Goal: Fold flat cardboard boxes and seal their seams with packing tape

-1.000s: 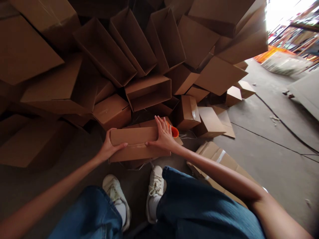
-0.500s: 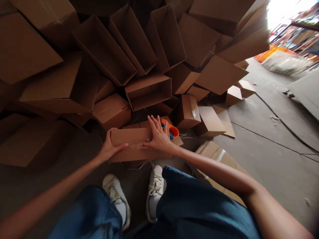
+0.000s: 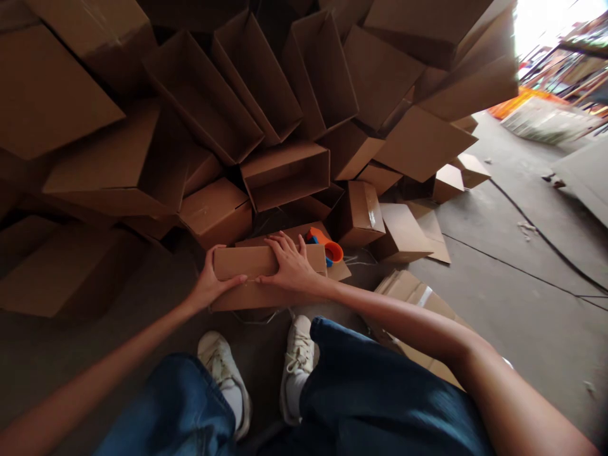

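Left hand (image 3: 212, 282) is closed around the end of a narrow cardboard box (image 3: 242, 263), thumb across the top, while the right hand (image 3: 289, 266) lies open with fingers spread, palm down on the box. The two-handed hold looks meant to keep the box square and stop it sliding. The box sits low in front of the feet, with an orange and blue tape dispenser (image 3: 327, 250) just past its right end and a pile of open cartons (image 3: 204, 95) beyond, concrete floor (image 3: 522, 304) to the right.
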`<state>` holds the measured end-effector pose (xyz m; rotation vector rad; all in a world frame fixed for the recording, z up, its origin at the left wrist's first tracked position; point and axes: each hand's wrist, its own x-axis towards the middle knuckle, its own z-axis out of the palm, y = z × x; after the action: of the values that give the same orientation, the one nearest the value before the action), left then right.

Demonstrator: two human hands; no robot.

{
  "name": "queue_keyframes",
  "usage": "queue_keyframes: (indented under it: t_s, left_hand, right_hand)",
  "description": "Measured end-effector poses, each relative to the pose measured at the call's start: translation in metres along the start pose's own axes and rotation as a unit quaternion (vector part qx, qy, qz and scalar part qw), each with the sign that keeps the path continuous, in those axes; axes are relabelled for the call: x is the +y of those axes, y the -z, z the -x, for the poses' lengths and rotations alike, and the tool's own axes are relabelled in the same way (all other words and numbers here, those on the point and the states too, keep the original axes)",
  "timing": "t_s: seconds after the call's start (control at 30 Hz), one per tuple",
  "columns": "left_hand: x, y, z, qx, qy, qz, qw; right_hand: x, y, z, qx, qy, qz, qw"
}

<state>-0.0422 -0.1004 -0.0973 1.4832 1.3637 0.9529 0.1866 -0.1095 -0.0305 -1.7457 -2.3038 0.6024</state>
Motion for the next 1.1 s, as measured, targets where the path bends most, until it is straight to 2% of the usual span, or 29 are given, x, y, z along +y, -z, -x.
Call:
queue_keyframes:
  t_s: [0.17,0.3,0.63,0.9,1.1]
  left_hand:
    - [-0.002,0.000,0.001,0.003,-0.006,-0.003,1.000]
    - [-0.002,0.000,-0.002,0.012,-0.001,-0.009,1.000]
    - [0.000,0.000,-0.004,0.002,-0.003,0.000,1.000]
    - [0.002,0.000,-0.003,0.003,0.006,0.008,1.000]
    - [0.001,0.000,-0.004,0.001,0.002,0.006,1.000]
  right_hand:
    - [0.002,0.006,0.000,-0.029,0.009,-0.004,1.000]
    - [0.007,0.008,0.002,-0.016,0.002,-0.001,1.000]
    - [0.029,0.019,0.006,-0.012,-0.068,0.002,0.998]
    - [0.035,0.020,0.014,0.010,-0.078,0.002,0.997]
    - [0.053,0.022,0.019,0.024,-0.103,-0.001,0.994]
